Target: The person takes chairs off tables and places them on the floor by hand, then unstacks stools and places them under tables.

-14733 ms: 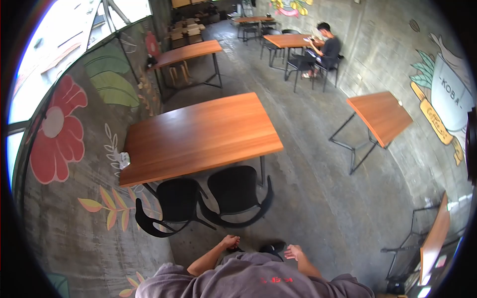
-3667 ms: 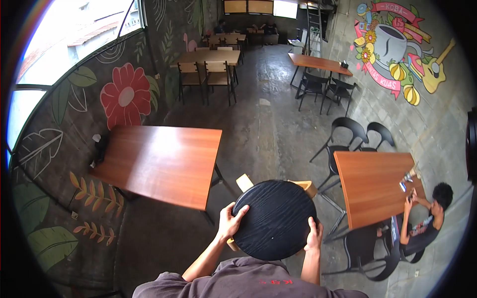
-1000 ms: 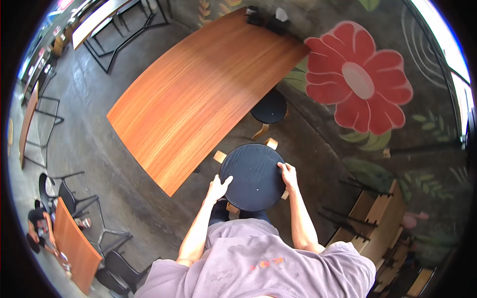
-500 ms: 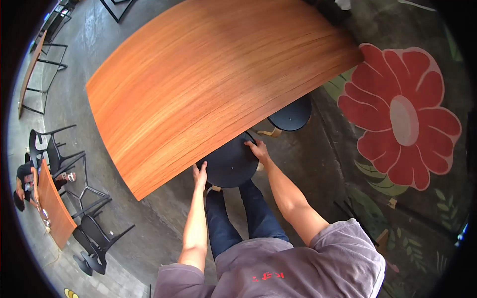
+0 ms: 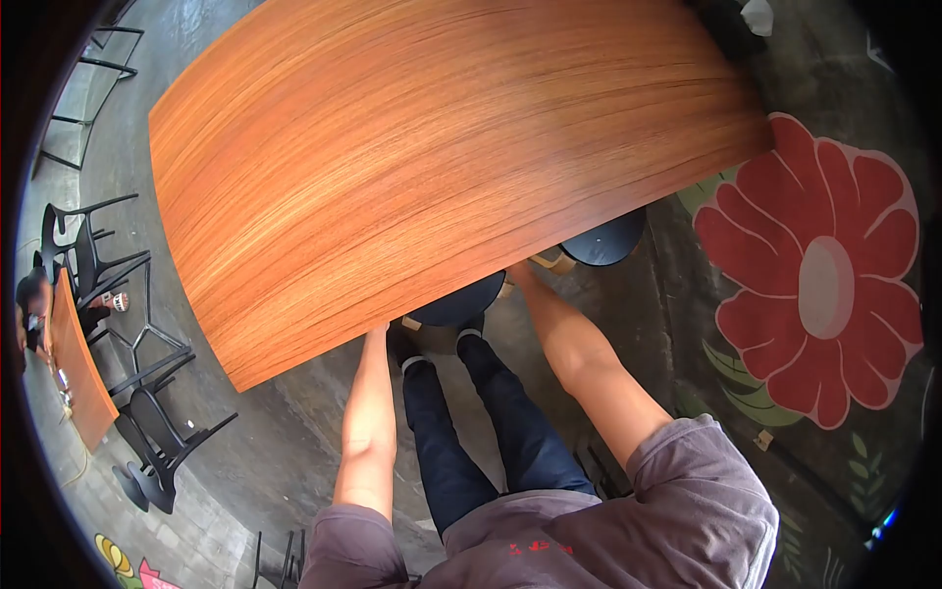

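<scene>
A black round stool (image 5: 456, 302) stands in front of my feet, its far part hidden beneath the wooden table (image 5: 442, 147). My left hand (image 5: 379, 328) is at the table's near edge by the stool's left side, with its fingers hidden under the tabletop. On the stool's right side is my right hand (image 5: 518, 269), also mostly covered by the table edge, so its fingers do not show. A second black round stool (image 5: 606, 239) sits further right, partly under the same edge.
At the far left a person (image 5: 34, 294) sits at another wooden table (image 5: 80, 363) with black chairs (image 5: 157, 437) around it. The wall with a painted red flower (image 5: 824, 285) rises on the right. A dark holder with white tissue (image 5: 757, 17) is at the table's far right.
The stool in my hands has moved forward and down, from in front of my body to partly under the table. My fingers, visible on its rim half a second ago, are now hidden.
</scene>
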{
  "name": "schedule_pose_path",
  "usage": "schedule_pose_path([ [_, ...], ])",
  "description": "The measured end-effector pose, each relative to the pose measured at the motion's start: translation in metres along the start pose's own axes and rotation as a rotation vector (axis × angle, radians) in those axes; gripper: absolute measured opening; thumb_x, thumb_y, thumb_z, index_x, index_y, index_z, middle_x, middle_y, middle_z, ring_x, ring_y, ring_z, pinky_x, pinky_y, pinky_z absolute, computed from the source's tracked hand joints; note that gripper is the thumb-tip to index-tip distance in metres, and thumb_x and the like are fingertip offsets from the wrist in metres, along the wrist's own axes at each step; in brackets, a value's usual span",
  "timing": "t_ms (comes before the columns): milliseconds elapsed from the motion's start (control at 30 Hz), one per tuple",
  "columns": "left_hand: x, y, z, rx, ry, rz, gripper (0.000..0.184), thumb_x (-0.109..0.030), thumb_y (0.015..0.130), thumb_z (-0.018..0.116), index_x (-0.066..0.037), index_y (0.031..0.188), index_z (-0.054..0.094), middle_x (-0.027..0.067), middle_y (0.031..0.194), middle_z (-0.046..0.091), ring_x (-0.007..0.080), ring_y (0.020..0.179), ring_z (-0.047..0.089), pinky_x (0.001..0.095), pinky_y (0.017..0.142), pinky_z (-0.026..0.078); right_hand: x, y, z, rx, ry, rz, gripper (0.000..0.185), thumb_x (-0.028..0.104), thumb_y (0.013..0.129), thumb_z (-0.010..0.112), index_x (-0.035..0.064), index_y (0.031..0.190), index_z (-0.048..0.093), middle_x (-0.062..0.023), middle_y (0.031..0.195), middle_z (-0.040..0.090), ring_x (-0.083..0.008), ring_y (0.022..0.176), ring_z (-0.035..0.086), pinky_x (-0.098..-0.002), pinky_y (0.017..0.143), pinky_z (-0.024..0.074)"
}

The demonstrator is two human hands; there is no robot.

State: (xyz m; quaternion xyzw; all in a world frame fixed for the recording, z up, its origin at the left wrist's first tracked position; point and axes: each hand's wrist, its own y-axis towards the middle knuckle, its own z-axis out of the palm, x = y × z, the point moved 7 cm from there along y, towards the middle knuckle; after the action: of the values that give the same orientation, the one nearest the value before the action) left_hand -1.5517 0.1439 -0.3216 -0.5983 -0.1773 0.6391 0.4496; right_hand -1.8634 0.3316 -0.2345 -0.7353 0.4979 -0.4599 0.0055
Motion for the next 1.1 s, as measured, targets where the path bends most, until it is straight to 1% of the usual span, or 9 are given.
schedule_pose_path([
  [300, -0.016, -0.023, -0.007, -0.018, -0.058, -0.018, 0.045, -0.026, 0.093, 0.048, -0.006, 0.133, 0.041, 0.0102, 0.139, 0.038, 0.0215, 0.125, 0.036, 0.0341, 0.100, 0.032, 0.004, 0.009, -0.001, -0.151, -0.147, -0.068, 0.046, 0.039, 0.086, 0.049, 0.0095, 0.121, 0.053, -0.0197, 0.125, 0.049, -0.0359, 0.119, 0.041, -0.0416, 0.097, 0.0354],
  [400, -0.050, -0.083, 0.020, 0.077, 0.476, 0.047, 0.042, -0.023, 0.092, 0.049, -0.007, 0.130, 0.042, 0.0041, 0.109, 0.050, 0.0141, 0.093, 0.046, 0.0274, 0.076, 0.041, 0.057, -0.019, -0.023, -0.162, -0.257, -0.445, 0.046, 0.035, 0.084, 0.054, 0.0075, 0.121, 0.051, -0.0189, 0.123, 0.051, -0.0385, 0.116, 0.042, -0.0427, 0.097, 0.0352],
  [433, -0.056, -0.108, 0.030, 0.105, 0.741, 0.078, 0.041, -0.021, 0.091, 0.049, -0.007, 0.129, 0.042, 0.0010, 0.094, 0.056, 0.0104, 0.077, 0.051, 0.0240, 0.064, 0.045, 0.052, -0.032, -0.029, -0.195, -0.169, -0.400, 0.044, 0.026, 0.082, 0.058, 0.0044, 0.120, 0.049, -0.0186, 0.120, 0.052, -0.0399, 0.112, 0.044, -0.0439, 0.095, 0.0358],
  [467, -0.052, -0.134, 0.026, 0.064, 0.520, 0.062, 0.037, -0.021, 0.091, 0.048, -0.010, 0.127, 0.044, -0.0048, 0.076, 0.047, 0.0058, 0.059, 0.042, 0.0218, 0.051, 0.039, 0.054, -0.050, -0.036, -0.165, -0.005, -0.378, 0.041, 0.019, 0.080, 0.060, 0.0039, 0.117, 0.051, -0.0199, 0.115, 0.054, -0.0413, 0.108, 0.046, -0.0458, 0.093, 0.0371],
  [500, -0.058, -0.171, 0.025, 0.124, 0.482, -0.022, 0.052, -0.016, 0.090, 0.051, -0.010, 0.138, 0.032, 0.0013, 0.093, 0.058, 0.0084, 0.064, 0.050, 0.0233, 0.049, 0.041, 0.034, -0.056, -0.025, -0.049, -0.035, -0.215, 0.039, 0.023, 0.080, 0.058, 0.0045, 0.113, 0.053, -0.0234, 0.113, 0.054, -0.0430, 0.106, 0.047, -0.0479, 0.089, 0.0388],
  [533, -0.036, -0.188, 0.002, 0.125, 0.335, -0.124, 0.053, -0.014, 0.091, 0.050, -0.013, 0.140, 0.030, -0.0018, 0.088, 0.054, 0.0054, 0.056, 0.042, 0.0217, 0.045, 0.038, 0.026, -0.079, -0.027, 0.035, -0.301, -0.130, 0.036, 0.032, 0.079, 0.060, 0.0077, 0.106, 0.056, -0.0205, 0.099, 0.060, -0.0384, 0.089, 0.059, -0.0425, 0.073, 0.0479],
  [667, -0.009, -0.295, -0.088, 0.028, 0.487, -0.222, 0.058, -0.019, 0.089, 0.053, -0.009, 0.140, 0.027, -0.0001, 0.068, 0.050, 0.0092, 0.052, 0.044, 0.0270, 0.045, 0.042, 0.033, -0.171, -0.029, 0.446, -0.259, 0.233, 0.031, 0.030, 0.075, 0.051, 0.0036, 0.066, 0.065, -0.0111, 0.059, 0.063, -0.0231, 0.061, 0.065, -0.0361, 0.065, 0.0522],
  [800, 0.006, -0.387, -0.204, -0.188, 0.544, -0.440, 0.059, -0.020, 0.085, 0.056, -0.007, 0.138, 0.032, 0.0151, 0.102, 0.061, 0.0209, 0.070, 0.061, 0.0337, 0.059, 0.052, 0.074, -0.244, -0.004, 0.577, -0.271, 0.280, 0.034, 0.033, 0.076, 0.053, 0.0011, 0.069, 0.064, -0.0095, 0.060, 0.063, -0.0178, 0.056, 0.063, -0.0317, 0.057, 0.0514],
  [1100, -0.041, -0.461, -0.380, -0.434, 0.089, -0.266, 0.040, -0.021, 0.088, 0.050, -0.006, 0.124, 0.040, 0.0127, 0.111, 0.061, 0.0307, 0.083, 0.065, 0.0374, 0.063, 0.053, 0.331, -0.308, 0.122, 0.885, -0.231, -0.107, 0.029, 0.025, 0.086, 0.049, -0.0006, 0.082, 0.061, -0.0075, 0.069, 0.062, -0.0128, 0.058, 0.059, -0.0264, 0.052, 0.0501],
])
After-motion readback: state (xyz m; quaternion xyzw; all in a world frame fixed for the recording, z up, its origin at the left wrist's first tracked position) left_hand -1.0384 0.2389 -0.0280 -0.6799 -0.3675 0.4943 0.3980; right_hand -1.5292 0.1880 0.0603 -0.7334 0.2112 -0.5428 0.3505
